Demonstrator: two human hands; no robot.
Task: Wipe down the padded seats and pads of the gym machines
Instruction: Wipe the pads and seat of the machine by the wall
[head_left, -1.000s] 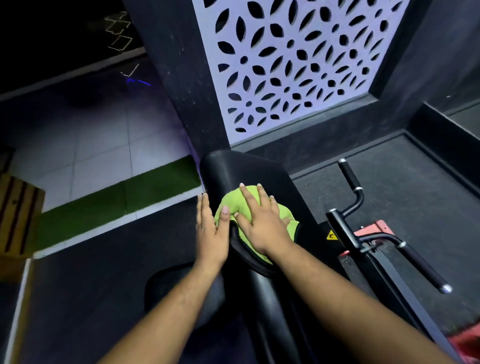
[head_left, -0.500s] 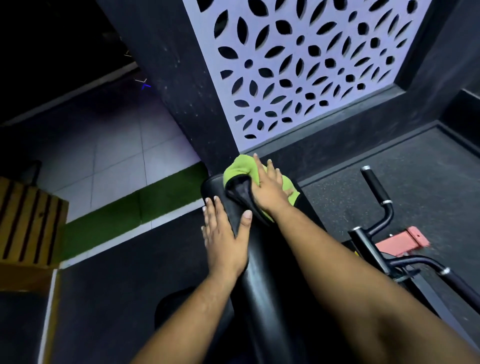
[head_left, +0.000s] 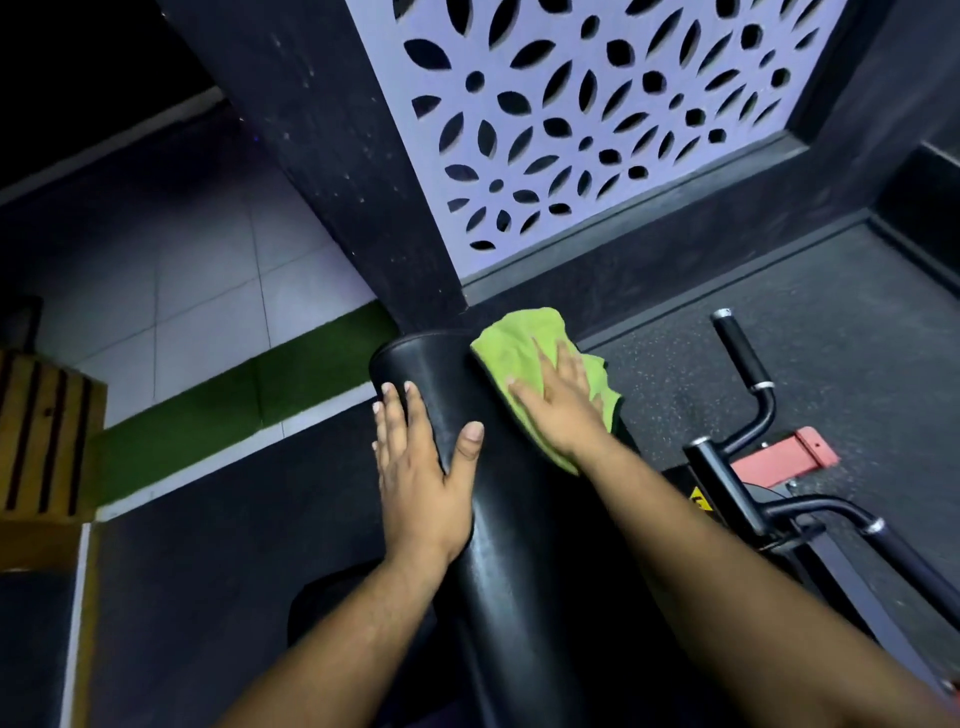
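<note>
Nearest the camera, two bare forearms are reaching forward over the black back pad (head_left: 498, 519) of a gym machine, which is running up the middle of the view from the near edge to its rounded far end. A darker seat pad (head_left: 332, 597) is showing low at the near left, partly hidden.

Left hand (head_left: 421, 467) is lying flat against the pad's left flank, fingers straight, thumb spread across the top face; it is holding nothing, only bracing.

Right hand (head_left: 561, 405) is pressing flat, fingers spread, on a green microfibre cloth (head_left: 511, 353) at the pad's far right edge. The cloth is draping over that edge and bunching under the palm.

Handling judgement: the cloth is looking light, limp and prone to bunching, so a flat palm in its middle is suiting it better than a pinch. The pad's vinyl skin is looking smooth and glossy over firm padding, likely slippery, and fixed in place; steadying on the flank seems sound.

Right of the pad, black handlebars (head_left: 748, 374) and a red frame part (head_left: 795, 452) are standing clear of both hands.
</note>
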